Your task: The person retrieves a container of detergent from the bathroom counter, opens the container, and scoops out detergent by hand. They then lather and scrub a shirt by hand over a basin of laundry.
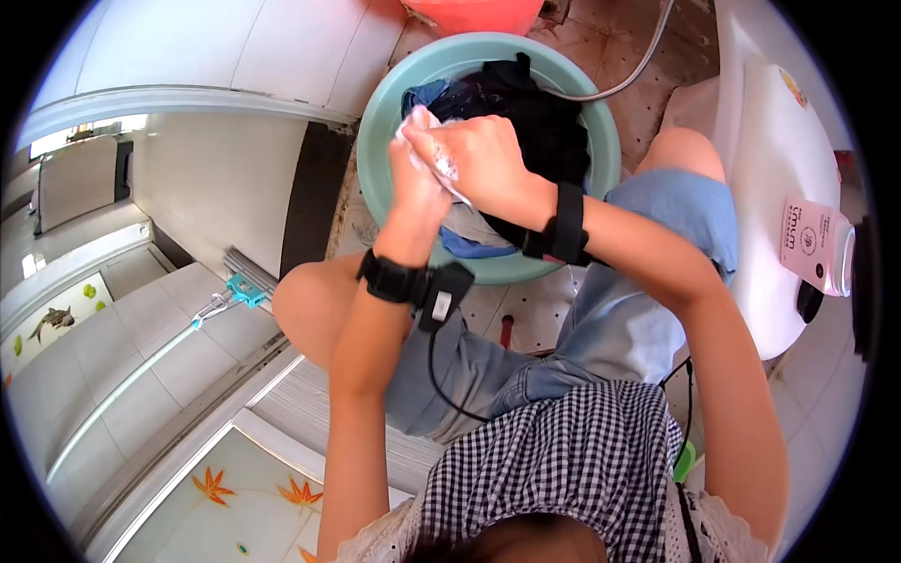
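My left hand (419, 183) and my right hand (481, 155) are closed and pressed together over the near left part of a green basin (374, 122). Pinched between them is a small white cloth (457, 194), mostly covered by the fingers, so its kind does not show. White suds lie on the back of my right hand and around my left fingers. Dark clothes (549, 127) fill the basin below, with a blue and grey garment (474, 242) at its near side. Each wrist wears a black strap.
A red tub (477, 13) stands beyond the basin, and a grey hose (648, 56) runs into it from the upper right. On the right is a white fixture (765, 188) with a pink-labelled container (815, 246). A mop (246, 291) leans at the left.
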Available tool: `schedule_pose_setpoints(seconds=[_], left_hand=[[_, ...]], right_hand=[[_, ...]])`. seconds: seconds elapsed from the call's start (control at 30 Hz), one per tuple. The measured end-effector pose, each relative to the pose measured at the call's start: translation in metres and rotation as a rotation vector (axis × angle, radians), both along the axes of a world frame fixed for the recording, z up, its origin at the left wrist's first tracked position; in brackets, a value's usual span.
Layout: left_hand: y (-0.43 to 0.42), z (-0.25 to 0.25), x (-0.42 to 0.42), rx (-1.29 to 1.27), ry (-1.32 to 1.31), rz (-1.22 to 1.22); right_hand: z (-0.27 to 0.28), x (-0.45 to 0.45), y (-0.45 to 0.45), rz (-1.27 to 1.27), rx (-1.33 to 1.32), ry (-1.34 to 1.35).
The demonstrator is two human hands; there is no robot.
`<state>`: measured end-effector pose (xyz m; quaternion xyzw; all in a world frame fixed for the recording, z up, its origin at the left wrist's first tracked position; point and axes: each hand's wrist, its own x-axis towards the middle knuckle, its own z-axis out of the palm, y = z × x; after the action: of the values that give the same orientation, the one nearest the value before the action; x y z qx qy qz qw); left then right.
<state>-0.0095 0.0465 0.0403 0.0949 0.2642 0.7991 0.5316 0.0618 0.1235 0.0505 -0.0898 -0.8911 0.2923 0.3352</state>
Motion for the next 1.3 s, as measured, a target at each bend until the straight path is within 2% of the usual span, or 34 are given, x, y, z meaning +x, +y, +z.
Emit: schedule_pose_setpoints(seconds=[0.03,0.07,0.13,0.17,0.2,0.27,0.3,0.33,0.4,0.43,0.47,0.53,0.6,0.63,0.67,0.73,0.77,0.8,0.87,0.93,1.0,1.07,1.13,1.17,1.2,1.27,1.3], left_hand=[[0.001,0.002,0.006,-0.351,0.044,0.169],[0.005,0.002,0.021,-0.434,0.009,0.285],[0.017,0.022,0.050,-0.861,0.339,0.388],[0.014,0.023,0.044,-0.865,0.321,0.317],[0.012,0.024,0.038,-0.847,0.301,0.312],[-0.010,-0.009,0.003,-0.260,0.010,0.143],[0.001,0.009,0.016,-0.576,0.117,0.263],[0.008,0.019,0.031,-0.613,0.176,0.351],[0.014,0.019,0.049,-0.808,0.304,0.386],[0.009,0.016,0.043,-0.854,0.340,0.337],[0.000,0.002,0.028,-0.668,0.198,0.283],[-0.005,0.008,0.015,-0.406,-0.030,0.257],[0.005,0.020,0.042,-0.815,0.282,0.390],[0.006,0.015,0.052,-0.830,0.402,0.454],[0.000,0.006,0.048,-0.832,0.402,0.454],[-0.017,-0.017,0.018,-0.526,0.074,0.264],[-0.023,-0.027,0.002,-0.501,0.199,0.152],[-0.020,-0.015,0.012,-0.501,0.202,0.152],[0.000,0.025,0.048,-0.767,0.201,0.354],[0.000,0.021,0.046,-0.776,0.226,0.407],[-0.022,-0.017,0.007,-0.320,0.039,0.111],[-0.020,-0.025,0.017,0.136,-0.049,0.008],[0.002,0.028,0.053,-0.793,0.266,0.361],[0.005,0.026,0.049,-0.821,0.237,0.355],[0.002,0.025,0.040,-0.761,0.162,0.313],[-0.014,-0.027,0.000,0.082,-0.072,-0.070],[-0.014,-0.023,0.008,-0.128,-0.186,0.043]], right_hand=[[0.004,-0.002,0.003,-0.055,0.017,0.028],[-0.005,-0.009,0.017,-0.036,0.014,-0.026],[0.004,-0.015,0.038,-0.130,-0.084,-0.246],[-0.008,-0.015,0.032,-0.132,-0.089,-0.160],[-0.003,-0.010,0.022,-0.090,-0.128,-0.129],[0.006,-0.001,0.000,-0.031,-0.065,-0.078],[-0.001,-0.005,0.007,-0.046,0.007,-0.108],[0.005,-0.008,0.018,-0.032,-0.077,-0.125],[-0.003,-0.019,0.034,-0.122,-0.030,-0.284],[0.000,-0.014,0.024,-0.110,-0.150,-0.186],[-0.007,-0.013,0.012,-0.029,-0.137,-0.088],[0.001,-0.003,-0.002,0.016,-0.019,-0.060],[0.001,-0.008,0.020,0.037,-0.019,-0.098],[-0.001,-0.011,0.026,-0.002,-0.018,-0.163],[-0.003,-0.013,0.027,-0.038,-0.022,-0.228],[0.000,0.000,0.002,-0.004,0.130,-0.100],[-0.006,0.006,-0.007,0.080,0.049,-0.070],[-0.006,0.004,-0.002,0.079,0.049,-0.068],[-0.007,-0.006,0.020,0.005,0.024,-0.150],[-0.004,-0.007,0.018,-0.063,0.039,-0.249],[0.001,0.005,-0.006,0.063,0.150,-0.144],[0.002,0.005,0.004,0.072,0.026,-0.183],[-0.001,-0.005,0.029,-0.065,0.081,-0.244],[-0.005,-0.009,0.027,-0.076,-0.002,-0.196],[-0.004,-0.010,0.019,-0.063,-0.074,-0.188],[0.003,0.001,-0.004,0.037,0.052,0.093],[-0.005,-0.001,0.006,0.046,0.125,0.026]])
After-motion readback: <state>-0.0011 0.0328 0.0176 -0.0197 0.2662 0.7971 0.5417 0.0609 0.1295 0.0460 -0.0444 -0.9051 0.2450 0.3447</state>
